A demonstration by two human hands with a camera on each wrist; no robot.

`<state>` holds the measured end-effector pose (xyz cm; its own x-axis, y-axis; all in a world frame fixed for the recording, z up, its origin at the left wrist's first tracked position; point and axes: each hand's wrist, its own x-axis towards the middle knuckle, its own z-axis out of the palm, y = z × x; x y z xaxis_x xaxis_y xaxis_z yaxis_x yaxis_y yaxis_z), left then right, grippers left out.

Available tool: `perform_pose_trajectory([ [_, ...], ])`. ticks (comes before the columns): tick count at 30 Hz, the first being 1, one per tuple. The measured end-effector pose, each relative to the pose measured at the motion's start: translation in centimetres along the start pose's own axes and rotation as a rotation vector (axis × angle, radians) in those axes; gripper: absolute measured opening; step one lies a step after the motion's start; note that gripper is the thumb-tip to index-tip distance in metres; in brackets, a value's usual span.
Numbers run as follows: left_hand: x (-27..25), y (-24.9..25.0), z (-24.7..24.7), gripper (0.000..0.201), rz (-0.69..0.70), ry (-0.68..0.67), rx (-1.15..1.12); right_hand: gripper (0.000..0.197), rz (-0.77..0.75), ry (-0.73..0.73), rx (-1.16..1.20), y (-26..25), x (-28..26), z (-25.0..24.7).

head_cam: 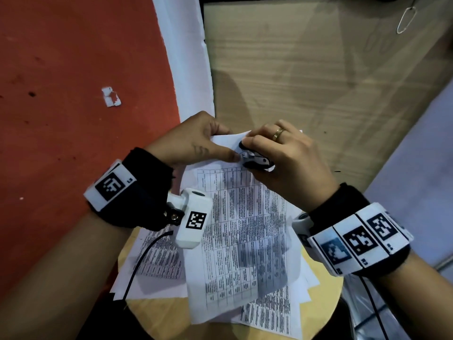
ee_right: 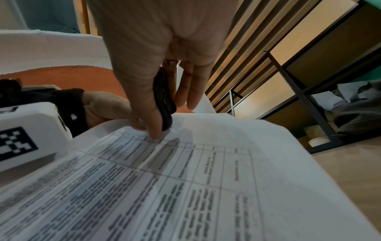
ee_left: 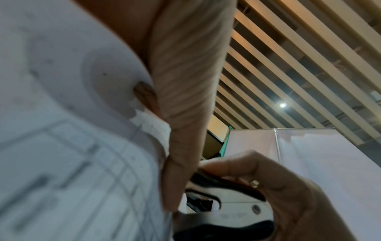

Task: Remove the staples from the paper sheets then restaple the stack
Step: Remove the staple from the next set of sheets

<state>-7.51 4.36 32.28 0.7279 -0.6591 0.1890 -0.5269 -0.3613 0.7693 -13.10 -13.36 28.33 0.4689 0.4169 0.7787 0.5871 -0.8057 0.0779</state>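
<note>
A stack of printed paper sheets (head_cam: 242,231) with tables lies raised over a round wooden stool. My left hand (head_cam: 196,141) pinches the stack's far corner, thumb on top, near the staple spot. My right hand (head_cam: 282,153) grips a black and silver staple remover (head_cam: 255,160), its claws pressed at that same corner beside my left thumb. In the left wrist view the staple remover (ee_left: 237,200) sits under my right fingers against the paper sheets (ee_left: 62,146). The right wrist view shows the staple remover (ee_right: 164,97) held upright on the paper sheets (ee_right: 185,187). The staple itself is hidden.
More printed sheets (head_cam: 157,261) lie spread beneath on the round wooden stool (head_cam: 157,312). A wooden panel (head_cam: 318,69) rises behind, with a red floor (head_cam: 73,94) and a white paper scrap (head_cam: 110,96) on the left. A metal clip (head_cam: 405,20) hangs top right.
</note>
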Motion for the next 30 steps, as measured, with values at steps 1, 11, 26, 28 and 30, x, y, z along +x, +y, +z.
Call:
perform_pose_trajectory([
  [1,0.0,0.0,0.1,0.028,-0.003,0.002,-0.008,0.022,0.002,-0.006,-0.003,0.0,0.0,0.0],
  [11,-0.3,-0.6,0.1,0.021,-0.046,0.02,-0.076,0.017,0.007,-0.054,0.002,-0.1,0.3,1.0],
  [26,-0.6,-1.0,-0.1,0.017,-0.081,0.07,-0.1,0.017,-0.029,-0.017,-0.043,-0.3,0.9,2.1],
  [28,-0.6,-1.0,-0.1,0.015,-0.085,0.075,-0.098,0.013,-0.029,-0.007,-0.049,-0.3,0.9,2.3],
  [30,-0.6,-1.0,-0.1,0.012,-0.094,0.074,-0.102,0.01,-0.025,0.011,-0.043,-0.3,0.8,2.4],
])
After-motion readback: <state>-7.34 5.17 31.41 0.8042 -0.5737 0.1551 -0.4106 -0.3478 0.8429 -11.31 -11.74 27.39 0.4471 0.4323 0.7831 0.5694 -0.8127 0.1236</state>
